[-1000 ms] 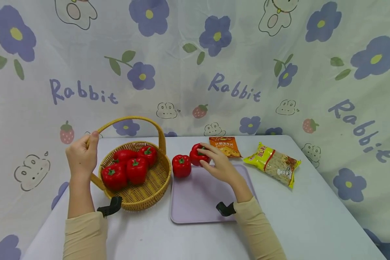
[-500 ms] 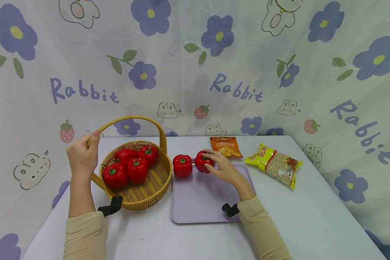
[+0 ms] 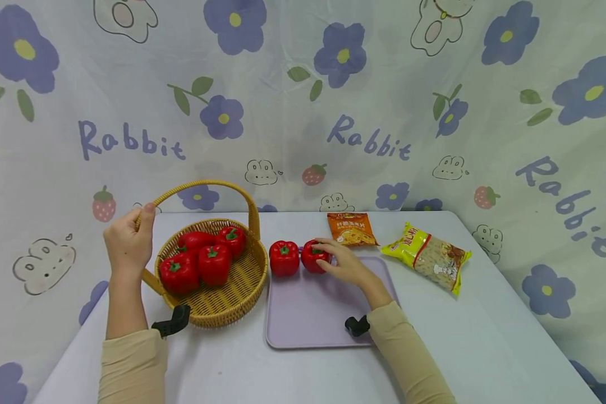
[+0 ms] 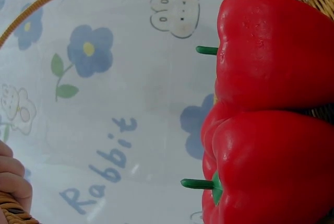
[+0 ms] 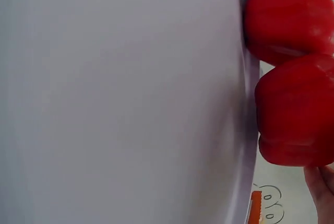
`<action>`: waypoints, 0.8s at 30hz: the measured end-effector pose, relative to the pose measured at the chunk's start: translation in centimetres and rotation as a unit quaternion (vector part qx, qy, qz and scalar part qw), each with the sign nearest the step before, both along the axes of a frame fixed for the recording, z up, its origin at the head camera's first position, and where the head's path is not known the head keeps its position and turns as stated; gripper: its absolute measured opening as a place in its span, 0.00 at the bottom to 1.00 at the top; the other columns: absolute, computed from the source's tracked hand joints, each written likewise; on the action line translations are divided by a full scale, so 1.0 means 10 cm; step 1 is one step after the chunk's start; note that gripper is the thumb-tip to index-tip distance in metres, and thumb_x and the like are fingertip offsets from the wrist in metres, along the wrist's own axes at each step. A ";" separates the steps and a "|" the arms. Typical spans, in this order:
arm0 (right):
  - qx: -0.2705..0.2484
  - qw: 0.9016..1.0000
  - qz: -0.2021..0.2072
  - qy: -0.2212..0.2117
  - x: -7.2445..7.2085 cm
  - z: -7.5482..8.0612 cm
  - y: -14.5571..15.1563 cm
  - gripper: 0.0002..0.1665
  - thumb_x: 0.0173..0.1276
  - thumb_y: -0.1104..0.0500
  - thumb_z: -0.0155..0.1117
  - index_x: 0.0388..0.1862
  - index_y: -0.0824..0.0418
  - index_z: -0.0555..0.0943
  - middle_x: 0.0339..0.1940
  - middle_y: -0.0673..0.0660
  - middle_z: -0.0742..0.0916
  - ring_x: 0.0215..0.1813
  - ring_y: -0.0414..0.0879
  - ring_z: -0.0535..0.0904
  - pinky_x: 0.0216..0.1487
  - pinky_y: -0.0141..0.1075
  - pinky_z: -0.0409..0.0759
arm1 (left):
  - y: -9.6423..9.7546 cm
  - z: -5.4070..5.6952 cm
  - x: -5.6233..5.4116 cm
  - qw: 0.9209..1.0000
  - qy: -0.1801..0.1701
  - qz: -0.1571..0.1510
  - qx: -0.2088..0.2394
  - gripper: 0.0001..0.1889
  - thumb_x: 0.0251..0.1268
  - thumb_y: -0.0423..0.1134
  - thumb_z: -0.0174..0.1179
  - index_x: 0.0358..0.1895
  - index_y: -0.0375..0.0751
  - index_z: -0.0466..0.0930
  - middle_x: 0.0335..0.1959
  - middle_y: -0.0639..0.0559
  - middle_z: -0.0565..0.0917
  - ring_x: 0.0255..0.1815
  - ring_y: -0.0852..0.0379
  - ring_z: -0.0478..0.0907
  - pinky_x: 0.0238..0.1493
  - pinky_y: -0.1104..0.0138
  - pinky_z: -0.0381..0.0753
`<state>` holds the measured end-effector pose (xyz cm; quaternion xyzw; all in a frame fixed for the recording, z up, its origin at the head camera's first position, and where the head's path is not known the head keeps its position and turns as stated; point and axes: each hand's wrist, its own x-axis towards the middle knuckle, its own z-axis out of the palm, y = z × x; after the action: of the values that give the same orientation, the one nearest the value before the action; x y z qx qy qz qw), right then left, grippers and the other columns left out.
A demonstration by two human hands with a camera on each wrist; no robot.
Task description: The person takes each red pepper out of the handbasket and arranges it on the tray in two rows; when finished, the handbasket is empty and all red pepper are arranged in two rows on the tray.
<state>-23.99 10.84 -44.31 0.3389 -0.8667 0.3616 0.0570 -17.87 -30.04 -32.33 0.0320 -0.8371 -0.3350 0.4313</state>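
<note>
My left hand (image 3: 128, 240) grips the handle of a round wicker basket (image 3: 239, 306) at the left of the table. Inside the basket sit several red bell peppers (image 3: 214, 265) with green stems; in the left wrist view two peppers (image 4: 271, 161) fill the right side. On the far left part of a lilac tray (image 3: 313, 314) stands another red bell pepper (image 3: 284, 259). Just right of it, my right hand (image 3: 345, 264) holds a second red bell pepper (image 3: 311, 258), fingers over its top and thumb on its near side. The right wrist view shows this pepper (image 5: 297, 112) against the tray's rim.
An orange snack packet (image 3: 352, 229) lies behind the tray. To its right is a yellow plastic bag of pale dry food (image 3: 431, 257). A patterned cloth (image 3: 283, 112) hangs behind the white table (image 3: 222, 365).
My right hand has brought its pepper slightly right and lower, onto the tray's far edge, leaving a small gap from the other pepper. My left hand keeps its grip on the handle.
</note>
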 end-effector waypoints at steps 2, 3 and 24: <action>0.003 1.000 0.001 -0.008 -0.02 -0.04 0.00 0.21 0.64 0.57 0.60 0.57 0.55 0.75 0.63 0.54 0.72 0.64 0.50 0.65 0.57 0.49 0.66 | 0.00 0.00 0.00 1.000 0.001 0.001 -0.001 0.29 0.65 0.56 0.48 0.11 0.40 0.58 0.07 0.52 0.57 0.12 0.64 0.48 0.14 0.69 0.45; 0.004 1.000 0.000 -0.013 -0.02 -0.05 0.00 0.21 0.64 0.56 0.60 0.57 0.55 0.75 0.64 0.54 0.71 0.64 0.50 0.65 0.57 0.49 0.66 | 0.00 0.00 0.00 1.000 0.000 0.002 0.000 0.29 0.65 0.56 0.48 0.11 0.40 0.58 0.07 0.52 0.57 0.12 0.65 0.48 0.14 0.69 0.45; 0.035 0.998 -0.002 -0.059 -0.08 -0.06 -0.01 0.24 0.61 0.59 0.60 0.59 0.55 0.73 0.66 0.55 0.68 0.66 0.51 0.61 0.59 0.51 0.63 | -0.01 -0.01 -0.01 1.000 0.005 0.004 0.006 0.30 0.64 0.57 0.48 0.11 0.40 0.58 0.06 0.54 0.57 0.11 0.68 0.47 0.14 0.69 0.45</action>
<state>-24.76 10.76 -44.92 0.3167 -0.8814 0.3505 -0.0052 -17.96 -30.11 -32.40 0.0363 -0.8329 -0.3382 0.4365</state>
